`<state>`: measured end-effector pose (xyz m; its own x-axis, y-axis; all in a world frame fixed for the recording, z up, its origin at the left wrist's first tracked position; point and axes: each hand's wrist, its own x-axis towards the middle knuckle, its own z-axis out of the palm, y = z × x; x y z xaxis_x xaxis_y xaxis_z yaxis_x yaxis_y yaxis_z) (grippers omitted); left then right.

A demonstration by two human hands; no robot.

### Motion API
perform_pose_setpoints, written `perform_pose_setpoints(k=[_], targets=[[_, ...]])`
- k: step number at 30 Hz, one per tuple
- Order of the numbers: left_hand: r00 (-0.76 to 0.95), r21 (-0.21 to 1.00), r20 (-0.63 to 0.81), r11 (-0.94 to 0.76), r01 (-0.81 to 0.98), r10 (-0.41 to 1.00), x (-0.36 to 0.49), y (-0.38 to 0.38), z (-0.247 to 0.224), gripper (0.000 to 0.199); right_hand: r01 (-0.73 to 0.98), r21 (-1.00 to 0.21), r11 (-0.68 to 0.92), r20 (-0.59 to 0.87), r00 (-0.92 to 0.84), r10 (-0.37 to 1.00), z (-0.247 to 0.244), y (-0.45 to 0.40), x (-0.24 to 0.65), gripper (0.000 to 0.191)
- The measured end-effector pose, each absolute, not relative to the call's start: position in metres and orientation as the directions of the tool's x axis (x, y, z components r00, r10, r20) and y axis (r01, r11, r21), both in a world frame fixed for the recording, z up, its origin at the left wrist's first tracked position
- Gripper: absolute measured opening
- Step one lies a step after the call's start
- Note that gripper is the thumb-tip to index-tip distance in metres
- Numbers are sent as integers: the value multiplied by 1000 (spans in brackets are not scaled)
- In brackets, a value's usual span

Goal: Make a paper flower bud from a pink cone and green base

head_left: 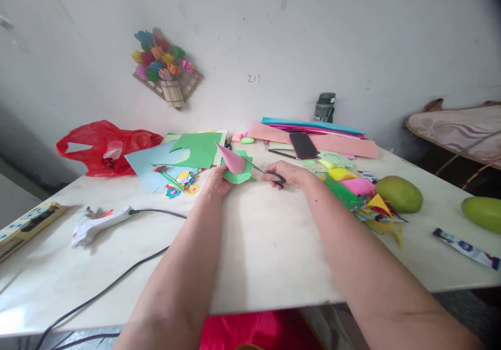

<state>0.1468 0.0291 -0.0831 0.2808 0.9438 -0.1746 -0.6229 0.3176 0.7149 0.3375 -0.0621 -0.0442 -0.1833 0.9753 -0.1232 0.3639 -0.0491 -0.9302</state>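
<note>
A pink paper cone point(234, 162) stands on a light green paper piece with a wavy edge point(243, 174), its tip leaning to the upper left. My left hand point(219, 181) grips the green piece at its left side, with some fingers hidden beneath the paper. In my right hand point(282, 174) are black-handled scissors point(278, 179), their blades pointing left to the right side of the cone and the green paper. How far the blades are apart is too small to tell.
Green point(201, 149) and light blue sheets, paper flowers and a red bag point(113, 149) lie at the left. A white glue gun point(99, 225) trails a black cable. Rightward are a phone point(304, 146), colourful scraps, green fruits point(399, 194) and a tube point(465, 248). A bottle point(324, 108) stands behind.
</note>
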Motion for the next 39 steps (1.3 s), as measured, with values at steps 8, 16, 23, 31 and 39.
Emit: perform_pose_setpoints(k=[8,16,23,31,39], targets=[[299,715,-164,322,-620,940,145,31,-85,41,343,-938,-45,-125,-214,969,-51,-58,342,23],[300,730,-159,317,-605,940,146,30,-85,36,349,-934,-77,-161,-217,963,-50,-58,341,22],[318,723,-179,344,-599,931,147,27,-82,37,425,-903,-60,-161,-206,965,-45,-61,338,26],[294,734,-167,318,-600,941,146,29,-82,30,365,-931,-28,-128,-250,960,-54,-52,345,22],[303,715,-191,344,-609,934,146,22,-75,28,365,-929,-51,-150,-246,958,-52,-54,345,17]])
